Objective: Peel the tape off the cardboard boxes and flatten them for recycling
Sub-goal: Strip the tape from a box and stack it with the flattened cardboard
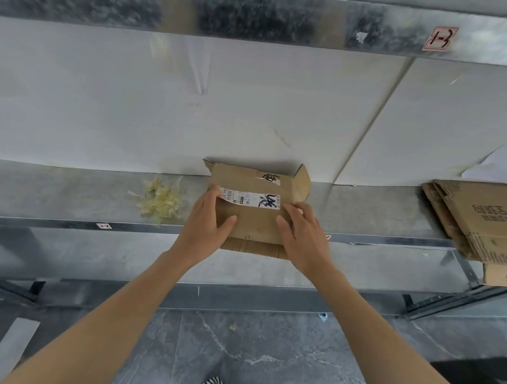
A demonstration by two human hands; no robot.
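Observation:
A small brown cardboard box point(254, 220) lies on a grey metal shelf point(58, 193) against the white wall, one flap raised at its far right corner. A white shipping label point(250, 198) with dark scribbles crosses its top. My left hand point(208, 218) lies on the box's left side, fingers straight over the label's left end and thumb spread across the top. My right hand point(301, 228) rests on the right side, fingers slightly bent at the edge by the label's right end, thumb on the top. Whether either hand pinches tape is not visible.
A heap of crumpled yellowish tape point(160, 201) lies on the shelf left of the box. Flattened cardboard boxes point(489, 226) are stacked at the shelf's right end. Below are a lower shelf rail point(235, 296) and a grey marbled floor point(259, 358).

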